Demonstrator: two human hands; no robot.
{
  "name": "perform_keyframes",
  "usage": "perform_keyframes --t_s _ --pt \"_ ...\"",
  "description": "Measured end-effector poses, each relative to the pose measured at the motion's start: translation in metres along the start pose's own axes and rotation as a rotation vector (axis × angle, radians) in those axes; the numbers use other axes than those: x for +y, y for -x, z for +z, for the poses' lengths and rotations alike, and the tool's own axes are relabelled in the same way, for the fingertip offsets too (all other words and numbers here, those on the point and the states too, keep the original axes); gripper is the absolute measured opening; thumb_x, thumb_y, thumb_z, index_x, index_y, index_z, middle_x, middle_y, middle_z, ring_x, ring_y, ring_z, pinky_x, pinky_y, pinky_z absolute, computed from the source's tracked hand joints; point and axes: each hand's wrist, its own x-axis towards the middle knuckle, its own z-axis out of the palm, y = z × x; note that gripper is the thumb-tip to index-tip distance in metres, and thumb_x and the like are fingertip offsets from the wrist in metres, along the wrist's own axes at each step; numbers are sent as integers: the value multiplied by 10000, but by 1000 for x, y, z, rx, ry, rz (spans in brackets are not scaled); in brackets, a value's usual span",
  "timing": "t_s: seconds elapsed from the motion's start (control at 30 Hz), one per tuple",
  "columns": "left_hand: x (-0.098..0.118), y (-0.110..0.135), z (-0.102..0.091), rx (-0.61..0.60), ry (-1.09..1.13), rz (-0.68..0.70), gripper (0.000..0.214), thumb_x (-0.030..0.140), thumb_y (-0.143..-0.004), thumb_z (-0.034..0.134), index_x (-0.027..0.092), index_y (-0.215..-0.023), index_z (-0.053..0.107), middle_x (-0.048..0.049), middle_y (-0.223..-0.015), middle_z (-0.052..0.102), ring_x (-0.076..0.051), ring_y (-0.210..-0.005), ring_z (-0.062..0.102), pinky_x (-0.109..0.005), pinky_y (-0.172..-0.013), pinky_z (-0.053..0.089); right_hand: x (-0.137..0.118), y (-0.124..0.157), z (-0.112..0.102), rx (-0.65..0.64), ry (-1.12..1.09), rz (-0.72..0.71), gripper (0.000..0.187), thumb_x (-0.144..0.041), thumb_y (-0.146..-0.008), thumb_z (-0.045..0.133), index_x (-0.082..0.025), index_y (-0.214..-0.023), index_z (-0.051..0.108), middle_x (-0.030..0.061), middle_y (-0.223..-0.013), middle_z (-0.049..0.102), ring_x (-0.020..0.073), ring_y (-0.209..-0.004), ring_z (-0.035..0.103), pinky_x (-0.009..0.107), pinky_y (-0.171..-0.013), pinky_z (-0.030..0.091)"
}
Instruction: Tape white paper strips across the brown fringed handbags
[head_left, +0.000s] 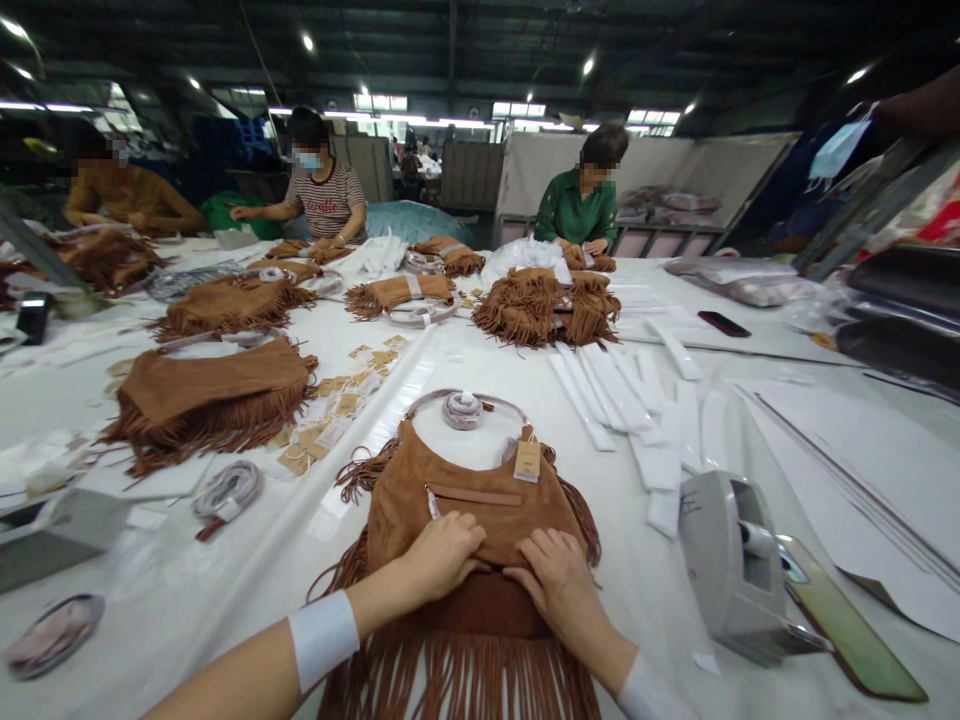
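Note:
A brown suede handbag (480,530) with long fringe lies flat in front of me, its strap end away from me. My left hand (446,555) grips the front of the bag below the zip pocket, fingers curled and thumb at a fold. On the other side of that fold, my right hand (559,580) holds the suede, fingers bent over it and thumb toward the middle. A tan hang tag (527,460) hangs at the bag's upper right. Inside the strap's loop sits a wrapped coil of strap (463,410). What lies under the fold is hidden.
A tape dispenser (731,565) and a phone (855,620) lie to the right, white foam strips (619,385) beyond them. To the left are another fringed bag (214,390), loose tags (341,400) and a coiled strap (229,492). Several co-workers handle bags across the table.

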Motion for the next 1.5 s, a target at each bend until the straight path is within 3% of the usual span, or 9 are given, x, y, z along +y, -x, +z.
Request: perform_keyframes --t_s 0.2,0.33,0.5,0.6,0.73,0.9,1.0,1.27,1.5 --pt "-23 -18 -1 -101 591 -1 415 444 -854 563 169 -573 430 45 -560 399 -99 -551 348 -249 -549 260 6 -12 8 -9 -39 26 267 -320 -956 473 -194 -736 556 19 -740 583 177 -715 496 331 -721 303" --pt "-30 -30 0 -203 709 4 513 582 -861 461 180 -555 374 67 -514 283 -77 -493 249 -241 -475 196 15 -22 15 -56 -221 78 379 -357 -983 381 -196 -686 555 16 -693 606 177 -698 523 332 -720 323" --pt "-37 -40 1 -304 796 -8 604 756 -808 369 197 -584 335 75 -495 257 -66 -457 198 -240 -441 150 27 -34 23 -72 -415 166 522 -370 -1002 249 -203 -593 526 -4 -583 596 153 -575 539 302 -646 382" --pt "-40 -40 2 -344 821 -24 635 807 -760 389 196 -589 366 78 -471 262 -62 -434 182 -243 -428 129 21 -29 15 -14 -391 162 410 -402 -976 363 -204 -691 579 17 -697 645 180 -677 575 319 -682 410" --pt "-41 -37 3 -379 854 -20 643 810 -725 457 184 -588 403 75 -468 287 -60 -436 191 -241 -425 128 0 -9 -1 103 -262 12 208 -421 -871 603 -215 -886 618 55 -906 653 226 -866 583 376 -796 428" --pt "-39 -36 -1 -394 887 9 652 806 -724 466 165 -605 466 70 -500 315 -65 -473 220 -232 -444 169 -25 7 5 112 -104 32 742 -560 -543 840 -175 -1117 572 128 -1084 633 321 -1004 570 464 -874 435" --pt "-36 -34 -5 -397 884 17 658 810 -723 458 163 -603 471 70 -505 310 -64 -473 220 -233 -448 180 -35 5 12 55 -93 87 918 -597 -433 862 -147 -1161 531 157 -1139 610 352 -1046 547 503 -906 417" --pt "-33 -27 5 -399 846 -12 653 802 -701 496 171 -548 429 70 -484 283 -66 -479 199 -241 -448 167 -53 9 13 -1 -139 131 775 -543 -473 841 -184 -1080 520 103 -1040 595 320 -954 523 482 -868 398" --pt "-33 -16 13 -455 794 14 558 691 -777 507 161 -605 516 66 -506 339 -73 -483 261 -221 -461 229 -58 13 22 -10 -113 139 654 -551 -456 861 -200 -910 546 49 -879 585 275 -833 515 421 -778 390"
